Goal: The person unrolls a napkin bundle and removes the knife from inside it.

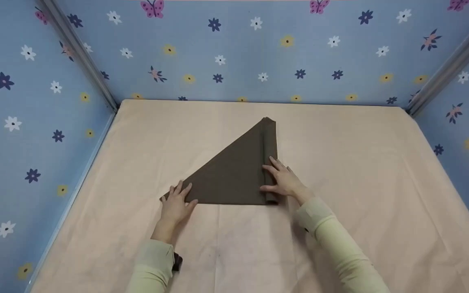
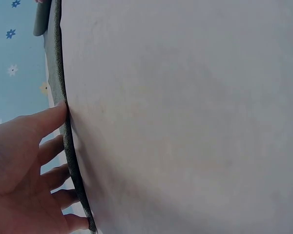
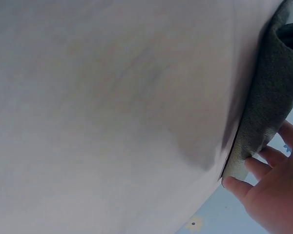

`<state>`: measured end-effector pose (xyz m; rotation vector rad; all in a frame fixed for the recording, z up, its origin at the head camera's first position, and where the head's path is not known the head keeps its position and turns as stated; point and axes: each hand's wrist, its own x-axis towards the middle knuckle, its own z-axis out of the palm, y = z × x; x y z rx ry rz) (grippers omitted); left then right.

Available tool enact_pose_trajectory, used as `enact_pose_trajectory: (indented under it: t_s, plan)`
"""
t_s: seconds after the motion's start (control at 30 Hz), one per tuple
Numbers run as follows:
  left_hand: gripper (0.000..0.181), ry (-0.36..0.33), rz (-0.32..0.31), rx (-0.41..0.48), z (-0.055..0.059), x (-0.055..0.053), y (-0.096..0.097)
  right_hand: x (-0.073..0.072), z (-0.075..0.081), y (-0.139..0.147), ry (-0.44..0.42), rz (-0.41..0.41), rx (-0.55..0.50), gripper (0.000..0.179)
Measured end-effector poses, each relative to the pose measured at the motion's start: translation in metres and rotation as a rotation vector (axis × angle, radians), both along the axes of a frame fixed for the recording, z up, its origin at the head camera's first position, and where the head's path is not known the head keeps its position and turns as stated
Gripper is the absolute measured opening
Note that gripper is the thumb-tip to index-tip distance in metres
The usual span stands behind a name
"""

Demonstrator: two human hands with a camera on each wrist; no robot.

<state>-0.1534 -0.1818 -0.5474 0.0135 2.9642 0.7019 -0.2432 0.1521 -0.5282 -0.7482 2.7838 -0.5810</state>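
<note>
A dark brown cloth [image 1: 226, 175] lies on the table as a triangle, its right side rolled into a narrow tube [image 1: 271, 142]. My left hand [image 1: 174, 207] rests with spread fingers on the cloth's left corner. In the left wrist view, the fingertips of that left hand [image 2: 24, 170] touch the cloth's edge [image 2: 63, 87]. Over the lower part of the roll, my right hand [image 1: 285, 181] lies with fingers extended and touching it. The right wrist view shows the roll's hollow end [image 3: 290, 36] and the right hand [image 3: 278, 185] against its side.
A pale peach cover [image 1: 360, 171] spreads over the tabletop, with soft creases. Blue panels [image 1: 238, 49] printed with flowers and butterflies stand behind and at both sides, joined by grey metal posts [image 1: 82, 53] at the corners.
</note>
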Motion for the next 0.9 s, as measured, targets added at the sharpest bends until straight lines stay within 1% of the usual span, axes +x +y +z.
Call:
enact_pose_trajectory:
  t_s: [0.13,0.37,0.73,0.9]
  plan:
    - [0.057,-0.013,-0.01,-0.036,0.001,0.0,0.0,0.0,0.001,0.004,-0.015,-0.001,-0.026,0.074]
    - [0.058,-0.014,0.001,-0.018,-0.001,-0.001,0.0,0.0,0.002,0.01,-0.039,-0.016,-0.051,0.075]
    - [0.057,-0.01,0.0,-0.022,-0.001,-0.002,0.0,0.001,0.004,0.018,-0.116,-0.018,-0.157,0.074]
    - [0.057,-0.014,0.001,-0.019,0.0,0.0,0.0,0.001,0.003,0.022,-0.126,-0.022,-0.173,0.074]
